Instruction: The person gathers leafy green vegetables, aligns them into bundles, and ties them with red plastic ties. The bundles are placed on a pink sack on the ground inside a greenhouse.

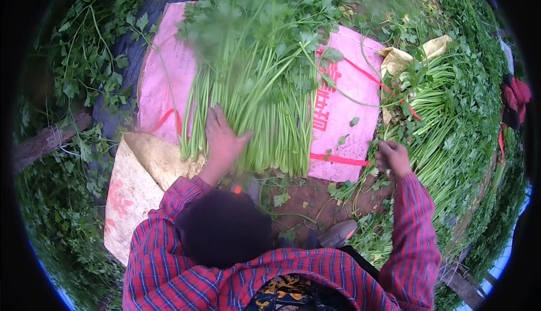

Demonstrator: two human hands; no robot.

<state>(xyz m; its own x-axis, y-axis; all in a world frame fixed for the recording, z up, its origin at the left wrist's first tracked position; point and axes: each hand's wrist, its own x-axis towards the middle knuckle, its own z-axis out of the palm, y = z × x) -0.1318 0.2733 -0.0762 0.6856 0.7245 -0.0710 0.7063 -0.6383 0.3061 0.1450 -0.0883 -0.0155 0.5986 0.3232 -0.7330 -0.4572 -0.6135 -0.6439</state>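
I am outdoors on a vegetable plot, working at ground level. Bare reddish-brown soil (307, 195) shows in front of me, and leafy green herb plants (79, 69) grow thick on every side. A pile of cut, long-stemmed greens (259, 102) lies on a pink woven sack (344, 119) spread flat on the earth, with more cut bunches (445, 114) heaped to my right and a pale sack (132, 192) beside me

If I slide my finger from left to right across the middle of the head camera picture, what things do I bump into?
Loose leafy greens → pink sack → left hand pressing the big bunch of green stalks → red strap → right hand → pile of cut green stalks.
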